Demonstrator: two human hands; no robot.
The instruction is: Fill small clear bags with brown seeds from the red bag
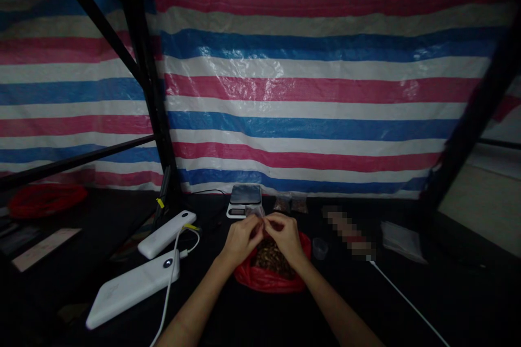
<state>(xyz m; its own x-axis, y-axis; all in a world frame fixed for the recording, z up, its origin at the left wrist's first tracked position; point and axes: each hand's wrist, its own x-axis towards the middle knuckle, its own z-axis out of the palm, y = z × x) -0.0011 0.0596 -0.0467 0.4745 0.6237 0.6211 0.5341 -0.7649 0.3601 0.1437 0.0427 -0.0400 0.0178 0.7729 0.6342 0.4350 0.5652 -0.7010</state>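
My left hand (241, 236) and my right hand (286, 234) meet, fingertips pinched, above a red plastic bag (272, 285). Between them they grip the edge of a small clear plastic bag (254, 210), mostly hidden behind my fingers. Below, the red bag lies spread open, with many small brown pieces (270, 258) heaped inside; I cannot make out their kind. Just beyond my left hand stands a white digital scale (245, 195) with a dark top. A small clear plastic cup (320, 249) sits right of the red bag.
Two filled small bags (299, 205) lie by the striped sheet (309, 87). Flat clear bags (402, 241) are at the right, near a blurred-out object (349, 232) with a white cable. Two white power banks (134, 287) lie left; black metal posts (148, 87) rise behind.
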